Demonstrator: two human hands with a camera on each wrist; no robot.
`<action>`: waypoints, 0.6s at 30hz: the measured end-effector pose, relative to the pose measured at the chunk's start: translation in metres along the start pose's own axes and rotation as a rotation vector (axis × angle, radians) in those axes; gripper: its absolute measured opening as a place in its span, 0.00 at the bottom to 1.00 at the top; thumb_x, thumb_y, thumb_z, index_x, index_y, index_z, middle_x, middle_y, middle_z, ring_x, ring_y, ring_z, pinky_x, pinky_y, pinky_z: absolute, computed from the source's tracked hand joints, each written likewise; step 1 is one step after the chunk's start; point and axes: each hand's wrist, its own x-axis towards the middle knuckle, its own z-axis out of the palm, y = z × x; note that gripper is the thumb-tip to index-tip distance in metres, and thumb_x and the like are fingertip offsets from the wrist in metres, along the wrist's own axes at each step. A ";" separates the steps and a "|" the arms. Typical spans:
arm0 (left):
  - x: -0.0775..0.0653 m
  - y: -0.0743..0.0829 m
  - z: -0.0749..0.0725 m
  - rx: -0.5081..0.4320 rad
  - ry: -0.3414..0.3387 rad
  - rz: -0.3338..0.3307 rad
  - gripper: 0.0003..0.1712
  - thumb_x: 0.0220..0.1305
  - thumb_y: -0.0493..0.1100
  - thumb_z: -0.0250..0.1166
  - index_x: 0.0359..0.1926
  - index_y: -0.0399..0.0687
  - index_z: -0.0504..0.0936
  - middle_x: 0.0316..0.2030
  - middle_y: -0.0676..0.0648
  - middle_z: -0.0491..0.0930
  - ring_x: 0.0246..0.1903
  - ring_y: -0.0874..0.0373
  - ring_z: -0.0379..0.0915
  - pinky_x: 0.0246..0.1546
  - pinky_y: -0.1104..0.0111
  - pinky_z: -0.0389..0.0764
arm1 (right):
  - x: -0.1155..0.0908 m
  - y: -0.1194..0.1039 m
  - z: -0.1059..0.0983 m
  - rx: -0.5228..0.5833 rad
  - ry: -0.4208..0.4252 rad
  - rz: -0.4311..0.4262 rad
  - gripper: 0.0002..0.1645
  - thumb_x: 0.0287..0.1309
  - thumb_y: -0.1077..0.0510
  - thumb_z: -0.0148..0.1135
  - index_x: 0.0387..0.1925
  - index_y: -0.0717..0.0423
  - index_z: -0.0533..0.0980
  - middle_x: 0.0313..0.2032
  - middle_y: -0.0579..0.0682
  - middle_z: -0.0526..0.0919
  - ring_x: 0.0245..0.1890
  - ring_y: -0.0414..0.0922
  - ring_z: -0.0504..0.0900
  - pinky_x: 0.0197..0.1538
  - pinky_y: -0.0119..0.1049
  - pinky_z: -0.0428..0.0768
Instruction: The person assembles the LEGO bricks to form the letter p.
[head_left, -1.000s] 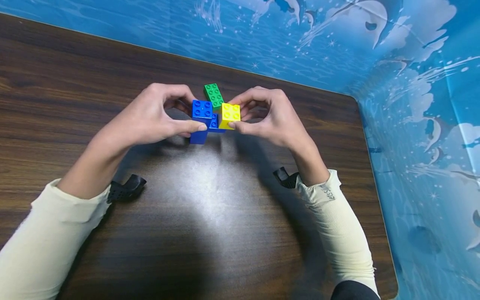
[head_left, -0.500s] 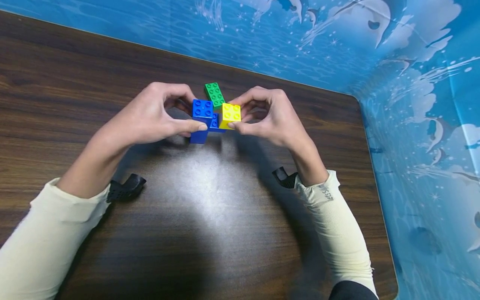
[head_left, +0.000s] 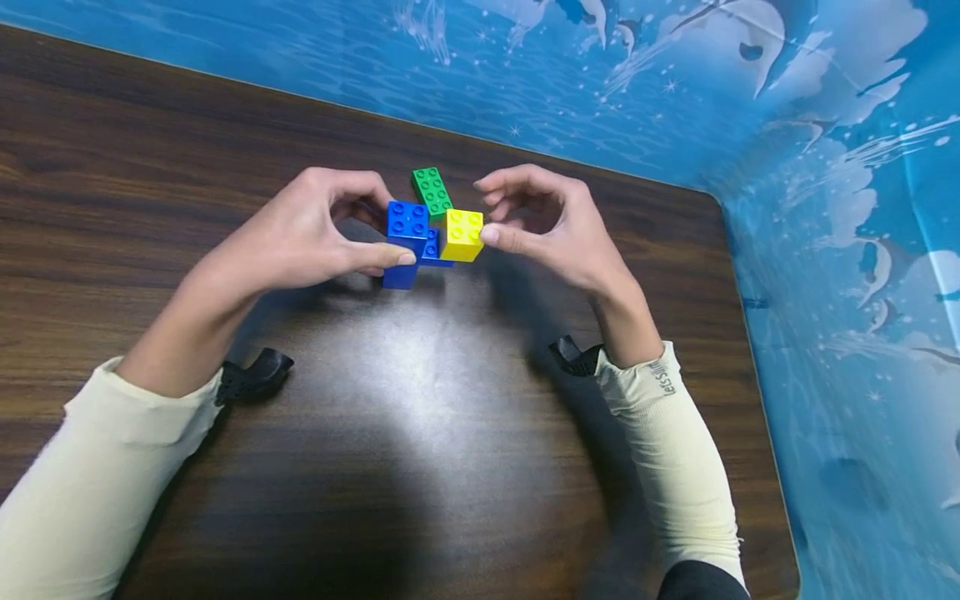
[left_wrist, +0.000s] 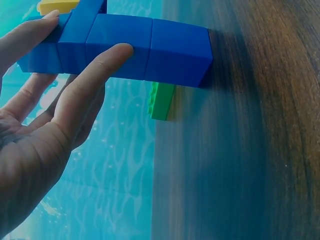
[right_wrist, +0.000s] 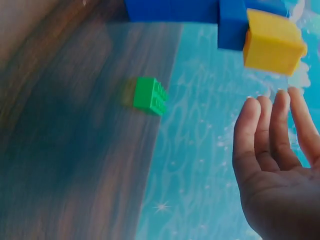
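Note:
My left hand [head_left: 300, 229] grips an upright tower of blue toy building bricks [head_left: 407, 220], thumb in front and fingers behind. In the left wrist view, the tower [left_wrist: 180, 55] has its lower end close to the table. From its upper part a blue brick [head_left: 431, 248] juts out to the right, carrying a yellow brick [head_left: 462, 237] on its end. My right hand [head_left: 585, 242] is beside the yellow brick with fingers spread, thumb tip right at its edge. The right wrist view shows the right hand's fingers [right_wrist: 247, 130] apart from the yellow brick [right_wrist: 272, 45].
A green brick [head_left: 431, 193] lies on the dark wooden table [head_left: 315, 475] just behind the tower. A blue sea-patterned sheet [head_left: 480, 75] with dolphins borders the table at the back and right. Black wrist mounts [head_left: 258, 375] stick out from the sleeves.
My right hand has let go of the yellow brick and drawn slightly right, its fingers parting. The yellow brick stays in place. My left hand still holds the blue tower.

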 end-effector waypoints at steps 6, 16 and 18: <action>0.001 0.001 0.000 -0.005 -0.008 0.009 0.18 0.61 0.45 0.82 0.48 0.44 0.86 0.49 0.41 0.89 0.51 0.46 0.86 0.62 0.47 0.79 | 0.013 0.014 -0.006 0.073 0.104 0.083 0.15 0.68 0.65 0.71 0.54 0.63 0.85 0.43 0.49 0.89 0.39 0.54 0.86 0.46 0.38 0.89; 0.001 -0.002 0.000 -0.029 -0.013 -0.011 0.18 0.61 0.45 0.82 0.47 0.45 0.86 0.49 0.41 0.88 0.52 0.46 0.86 0.63 0.47 0.78 | 0.045 0.032 0.010 -0.074 0.073 0.317 0.17 0.69 0.54 0.74 0.53 0.60 0.86 0.47 0.52 0.89 0.46 0.53 0.86 0.53 0.49 0.89; 0.000 -0.003 -0.001 -0.032 -0.013 -0.015 0.18 0.61 0.45 0.82 0.47 0.45 0.86 0.49 0.41 0.88 0.52 0.46 0.86 0.64 0.47 0.78 | 0.053 0.036 0.016 -0.145 0.052 0.368 0.20 0.68 0.52 0.75 0.54 0.59 0.85 0.47 0.53 0.89 0.45 0.48 0.86 0.52 0.46 0.88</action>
